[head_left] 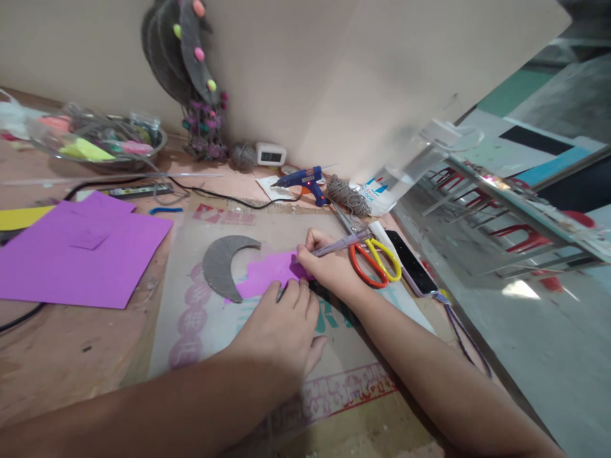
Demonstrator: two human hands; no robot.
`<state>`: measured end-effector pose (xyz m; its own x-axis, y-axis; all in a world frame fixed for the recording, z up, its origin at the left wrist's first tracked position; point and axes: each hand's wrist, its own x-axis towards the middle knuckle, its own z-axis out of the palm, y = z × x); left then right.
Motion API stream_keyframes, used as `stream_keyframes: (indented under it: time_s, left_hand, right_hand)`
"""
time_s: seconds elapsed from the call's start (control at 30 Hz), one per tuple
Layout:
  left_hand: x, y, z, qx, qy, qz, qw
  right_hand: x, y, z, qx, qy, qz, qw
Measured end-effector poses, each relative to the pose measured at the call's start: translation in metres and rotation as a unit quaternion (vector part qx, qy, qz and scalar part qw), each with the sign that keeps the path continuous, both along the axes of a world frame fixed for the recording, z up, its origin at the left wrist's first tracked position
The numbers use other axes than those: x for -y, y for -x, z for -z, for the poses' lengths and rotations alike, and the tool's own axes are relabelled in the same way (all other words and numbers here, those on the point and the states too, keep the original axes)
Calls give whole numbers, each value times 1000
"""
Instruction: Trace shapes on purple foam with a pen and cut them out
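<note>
A small purple foam piece (270,273) lies flat on a printed plastic sheet (200,324) in the middle of the worktop (71,356). Its left edge touches, and seems tucked just under, a grey crescent shape (222,267). The left hand (281,331) rests palm down on the near edge of the piece, fingers spread flat and gripping nothing. The right hand (329,267) is closed around a pen (337,245), pinched between thumb and fingers, its tip meeting the right edge of the purple piece.

Just right of the right hand lie scissors with orange and yellow handles (375,261), and beside those a dark phone (410,270). Farther back sit a blue glue gun (305,181) and a ball of grey yarn (348,196). A large purple sheet (76,251) lies well apart on the left, with a metal bowl of craft bits (95,143) behind it near the wall. A grey feather-like decoration with coloured pompoms (188,63) stands against the wall.
</note>
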<state>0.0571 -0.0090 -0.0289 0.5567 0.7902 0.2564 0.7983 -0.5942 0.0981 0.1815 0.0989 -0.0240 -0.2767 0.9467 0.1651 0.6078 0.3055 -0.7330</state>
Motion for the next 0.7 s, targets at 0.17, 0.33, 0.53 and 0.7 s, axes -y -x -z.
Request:
stream_keyframes:
  time_s: [0.17, 0.33, 0.53, 0.7]
  left_hand:
    - [-1, 1, -1, -1, -1, 4, 1000]
    - [-1, 1, -2, -4, -7, 3, 1000]
    - [0, 0, -1, -8, -14, 1, 1000]
    - [1, -1, 1, -12, -25, -5, 1000]
  right_hand:
    - [-1, -1, 0, -4, -15, -4, 1000]
    - [1, -5, -2, -87, 32, 41, 995]
    - [6, -6, 1, -50, 10, 11, 999]
    - [5, -5, 2, -34, 6, 7, 999]
